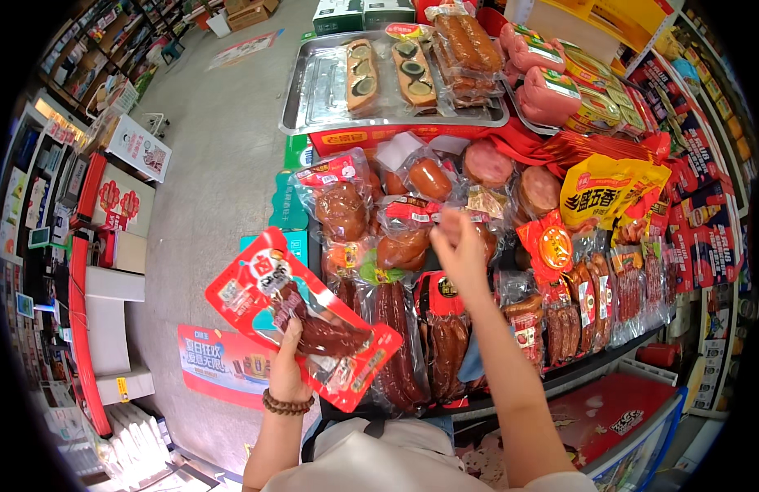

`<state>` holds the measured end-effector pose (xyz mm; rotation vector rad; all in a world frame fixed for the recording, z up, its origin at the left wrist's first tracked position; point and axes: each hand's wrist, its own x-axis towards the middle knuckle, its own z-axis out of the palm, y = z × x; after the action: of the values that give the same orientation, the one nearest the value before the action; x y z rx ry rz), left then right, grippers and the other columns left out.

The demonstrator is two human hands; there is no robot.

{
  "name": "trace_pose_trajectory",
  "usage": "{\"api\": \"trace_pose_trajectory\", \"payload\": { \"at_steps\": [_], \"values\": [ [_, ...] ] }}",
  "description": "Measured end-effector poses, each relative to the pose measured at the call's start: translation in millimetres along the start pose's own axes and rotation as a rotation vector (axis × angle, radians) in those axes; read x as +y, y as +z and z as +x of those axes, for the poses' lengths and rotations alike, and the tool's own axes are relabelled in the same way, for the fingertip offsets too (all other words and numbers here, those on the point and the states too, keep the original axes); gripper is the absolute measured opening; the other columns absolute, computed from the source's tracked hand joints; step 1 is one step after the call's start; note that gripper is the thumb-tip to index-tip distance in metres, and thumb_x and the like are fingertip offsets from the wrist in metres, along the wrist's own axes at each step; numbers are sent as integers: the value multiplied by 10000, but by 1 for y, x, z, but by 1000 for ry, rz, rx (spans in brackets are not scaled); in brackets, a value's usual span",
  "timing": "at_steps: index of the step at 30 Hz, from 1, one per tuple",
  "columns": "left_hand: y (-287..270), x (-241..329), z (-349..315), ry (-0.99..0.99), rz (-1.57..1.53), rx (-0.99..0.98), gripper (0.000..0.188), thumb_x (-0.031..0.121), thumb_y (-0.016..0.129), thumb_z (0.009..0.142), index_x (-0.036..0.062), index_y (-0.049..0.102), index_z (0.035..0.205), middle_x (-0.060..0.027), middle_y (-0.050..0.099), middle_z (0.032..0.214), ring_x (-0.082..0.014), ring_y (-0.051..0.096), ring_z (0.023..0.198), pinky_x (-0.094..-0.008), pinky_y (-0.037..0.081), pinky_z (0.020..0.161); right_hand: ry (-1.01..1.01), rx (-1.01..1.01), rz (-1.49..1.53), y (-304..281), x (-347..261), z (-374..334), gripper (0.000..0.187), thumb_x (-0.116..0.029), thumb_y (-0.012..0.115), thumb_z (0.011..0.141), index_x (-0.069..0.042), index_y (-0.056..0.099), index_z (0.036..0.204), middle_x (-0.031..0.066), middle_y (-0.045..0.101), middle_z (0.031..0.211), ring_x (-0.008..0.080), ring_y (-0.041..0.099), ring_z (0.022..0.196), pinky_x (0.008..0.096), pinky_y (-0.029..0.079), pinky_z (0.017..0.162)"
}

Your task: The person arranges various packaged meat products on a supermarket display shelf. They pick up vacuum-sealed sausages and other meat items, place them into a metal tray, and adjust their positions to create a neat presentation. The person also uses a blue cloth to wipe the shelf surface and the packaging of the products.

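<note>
While the left hand (286,375) is clamped on a flat red plastic packet with a clear window over dark reddish-brown meat (326,334), the right hand (463,256) reaches out over the display with its fingers bent. The packet's long axis slants from upper left to lower right: one short end points up and away toward the grey floor (207,156), the other down toward the person's body. Its printed, windowed face is turned up to the viewer. The thumb presses on this face near the middle of the lower-left long edge, so most of the packet extends above and to the right of the grip; the fingers behind are hidden. The packet is held just left of clear-wrapped long dark-red sausages (393,348). Near the right fingertips lies a clear vacuum pack of rounded brown meat (402,249); whether they touch or grasp anything cannot be told.
</note>
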<state>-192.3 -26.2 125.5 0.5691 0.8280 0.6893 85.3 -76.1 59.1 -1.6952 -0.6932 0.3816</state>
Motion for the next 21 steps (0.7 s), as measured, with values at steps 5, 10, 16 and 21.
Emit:
{"api": "trace_pose_trajectory", "payload": {
  "at_steps": [5,10,16,21],
  "values": [
    [15,-3,-19,-105,-28,-56,426,300,502,950,-2,460,1248,-201,606,1137,-302,604,1048,-439,504,894,-189,17,-628,6,56,110,525,-334,660,795,4,521,1173,209,605,1077,330,596,995,448,451,840],
    [15,1,-22,-66,-74,-41,456,309,517,939,-5,438,1260,-210,594,1150,-313,601,1054,-438,512,890,26,-194,-1126,37,27,128,765,-542,738,628,-44,542,1174,170,608,1119,261,582,1054,417,379,878],
    [19,6,-27,-4,-40,92,417,311,526,934,11,467,1217,-207,619,1085,-335,618,1001,-467,502,884,-75,37,-988,33,32,119,683,-436,795,585,-39,548,1083,138,586,1055,304,536,1032,404,371,894],
    [7,1,-26,-53,-13,66,426,235,524,940,14,407,1285,-173,593,1132,-298,595,1061,-425,489,923,-360,435,-253,-11,7,91,632,-249,768,722,22,465,1205,164,525,1130,273,512,1039,390,396,936]
  ]
}}
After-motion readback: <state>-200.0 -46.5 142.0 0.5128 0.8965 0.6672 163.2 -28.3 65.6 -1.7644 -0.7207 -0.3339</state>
